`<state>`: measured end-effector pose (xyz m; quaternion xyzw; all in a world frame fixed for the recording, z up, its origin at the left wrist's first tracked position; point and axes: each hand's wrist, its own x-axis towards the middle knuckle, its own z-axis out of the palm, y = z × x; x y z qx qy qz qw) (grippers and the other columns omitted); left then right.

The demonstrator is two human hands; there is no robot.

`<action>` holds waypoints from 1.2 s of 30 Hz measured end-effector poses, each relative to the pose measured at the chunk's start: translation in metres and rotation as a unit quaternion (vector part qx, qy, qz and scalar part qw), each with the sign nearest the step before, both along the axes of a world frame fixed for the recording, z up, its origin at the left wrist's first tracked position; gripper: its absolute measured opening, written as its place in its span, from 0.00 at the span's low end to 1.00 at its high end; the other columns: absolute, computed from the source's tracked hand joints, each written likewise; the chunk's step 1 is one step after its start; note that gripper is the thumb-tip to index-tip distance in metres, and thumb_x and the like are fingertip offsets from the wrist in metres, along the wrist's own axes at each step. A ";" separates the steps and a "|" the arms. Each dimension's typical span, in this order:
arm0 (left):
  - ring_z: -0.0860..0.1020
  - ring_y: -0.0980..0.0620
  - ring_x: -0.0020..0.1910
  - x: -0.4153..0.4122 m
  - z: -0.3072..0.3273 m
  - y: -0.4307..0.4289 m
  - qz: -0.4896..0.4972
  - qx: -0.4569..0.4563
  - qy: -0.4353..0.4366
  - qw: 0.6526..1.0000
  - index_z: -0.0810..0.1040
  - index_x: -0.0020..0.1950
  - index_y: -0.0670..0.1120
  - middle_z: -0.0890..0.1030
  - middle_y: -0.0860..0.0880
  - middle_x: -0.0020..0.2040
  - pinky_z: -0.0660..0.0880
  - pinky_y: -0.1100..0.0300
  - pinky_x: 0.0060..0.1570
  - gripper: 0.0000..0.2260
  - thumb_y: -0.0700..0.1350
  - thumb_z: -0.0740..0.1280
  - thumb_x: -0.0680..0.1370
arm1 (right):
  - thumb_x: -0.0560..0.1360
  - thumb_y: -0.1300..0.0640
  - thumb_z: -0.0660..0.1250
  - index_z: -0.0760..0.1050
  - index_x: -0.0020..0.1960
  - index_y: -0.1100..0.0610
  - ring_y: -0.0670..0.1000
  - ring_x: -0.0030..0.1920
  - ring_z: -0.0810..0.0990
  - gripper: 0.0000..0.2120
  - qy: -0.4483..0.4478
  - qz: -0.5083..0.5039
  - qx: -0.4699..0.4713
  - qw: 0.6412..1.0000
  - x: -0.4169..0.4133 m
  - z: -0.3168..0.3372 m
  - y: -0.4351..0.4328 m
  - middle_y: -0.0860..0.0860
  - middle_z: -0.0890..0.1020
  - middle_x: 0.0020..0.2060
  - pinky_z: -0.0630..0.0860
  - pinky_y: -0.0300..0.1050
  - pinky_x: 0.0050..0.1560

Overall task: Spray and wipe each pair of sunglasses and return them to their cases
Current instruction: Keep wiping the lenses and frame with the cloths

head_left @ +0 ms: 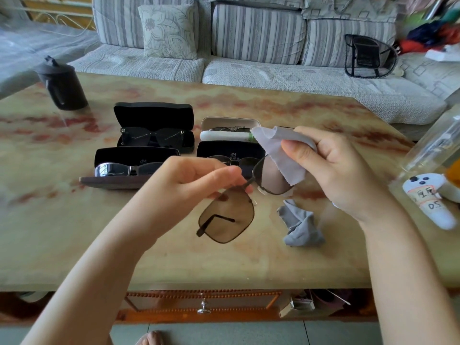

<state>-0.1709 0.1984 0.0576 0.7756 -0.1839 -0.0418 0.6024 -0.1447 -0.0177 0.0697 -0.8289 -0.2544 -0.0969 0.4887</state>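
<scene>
Dark lidded mug [62,85] stands at ten o'clock on the worktop [74,245]. Striped sofa [249,70] at twelve carries a flowered cushion [169,31]; black mesh backrest [368,56] at one o'clock.

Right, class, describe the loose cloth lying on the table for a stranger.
Look at the marbled table in front of the sofa. Under the right hand lies the crumpled grey cloth, darker than the pale cloth that hand holds.

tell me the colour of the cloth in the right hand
The cloth is light grey, head view.
</scene>
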 end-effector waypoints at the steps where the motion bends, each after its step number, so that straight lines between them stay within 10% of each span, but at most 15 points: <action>1: 0.83 0.56 0.44 -0.001 0.001 0.000 -0.014 -0.008 0.015 1.000 0.87 0.42 0.49 0.86 0.52 0.42 0.79 0.63 0.49 0.12 0.53 0.65 0.71 | 0.79 0.53 0.59 0.70 0.39 0.62 0.44 0.35 0.61 0.14 0.000 0.007 0.001 1.000 0.000 0.001 0.003 0.46 0.64 0.32 0.60 0.36 0.34; 10: 0.81 0.59 0.37 -0.001 0.002 -0.001 0.010 -0.080 0.104 0.991 0.87 0.37 0.50 0.84 0.53 0.37 0.75 0.71 0.35 0.08 0.52 0.71 0.65 | 0.81 0.53 0.58 0.78 0.44 0.47 0.38 0.40 0.72 0.11 -0.005 -0.028 0.071 0.997 0.007 -0.006 0.007 0.41 0.76 0.36 0.70 0.33 0.44; 15: 0.80 0.58 0.32 -0.001 -0.001 -0.003 0.064 -0.120 0.153 0.979 0.86 0.37 0.48 0.83 0.51 0.33 0.75 0.69 0.30 0.10 0.51 0.67 0.66 | 0.79 0.50 0.58 0.78 0.48 0.46 0.39 0.47 0.71 0.09 -0.019 -0.127 0.092 0.987 0.001 -0.005 -0.011 0.61 0.78 0.47 0.67 0.30 0.52; 19: 0.82 0.57 0.40 0.002 -0.007 -0.005 0.087 -0.176 0.166 0.966 0.87 0.38 0.50 0.84 0.50 0.38 0.79 0.65 0.42 0.10 0.51 0.68 0.65 | 0.77 0.47 0.59 0.76 0.49 0.63 0.46 0.48 0.70 0.19 0.046 -0.140 0.037 0.988 -0.011 -0.014 -0.017 0.63 0.73 0.47 0.63 0.34 0.53; 22: 0.83 0.56 0.45 0.002 -0.011 -0.008 0.068 -0.211 0.192 0.956 0.87 0.40 0.51 0.85 0.52 0.41 0.79 0.64 0.46 0.10 0.51 0.68 0.65 | 0.78 0.45 0.62 0.80 0.52 0.50 0.42 0.56 0.74 0.12 0.116 -0.123 0.055 0.984 -0.022 -0.024 -0.016 0.50 0.82 0.50 0.58 0.40 0.70; 28: 0.80 0.56 0.46 0.002 -0.017 -0.014 0.032 -0.264 0.230 0.936 0.87 0.48 0.51 0.83 0.54 0.43 0.77 0.58 0.57 0.11 0.49 0.68 0.69 | 0.69 0.56 0.69 0.77 0.48 0.54 0.43 0.42 0.82 0.08 0.128 -0.055 0.169 0.976 -0.030 -0.022 -0.007 0.49 0.85 0.40 0.77 0.35 0.44; 36: 0.81 0.48 0.58 -0.002 -0.018 -0.017 0.009 -0.245 0.209 0.947 0.84 0.56 0.47 0.84 0.47 0.55 0.75 0.50 0.61 0.17 0.50 0.67 0.70 | 0.59 0.45 0.77 0.85 0.41 0.53 0.46 0.40 0.82 0.15 0.235 -0.037 0.279 0.930 -0.031 -0.032 -0.008 0.51 0.85 0.39 0.78 0.36 0.40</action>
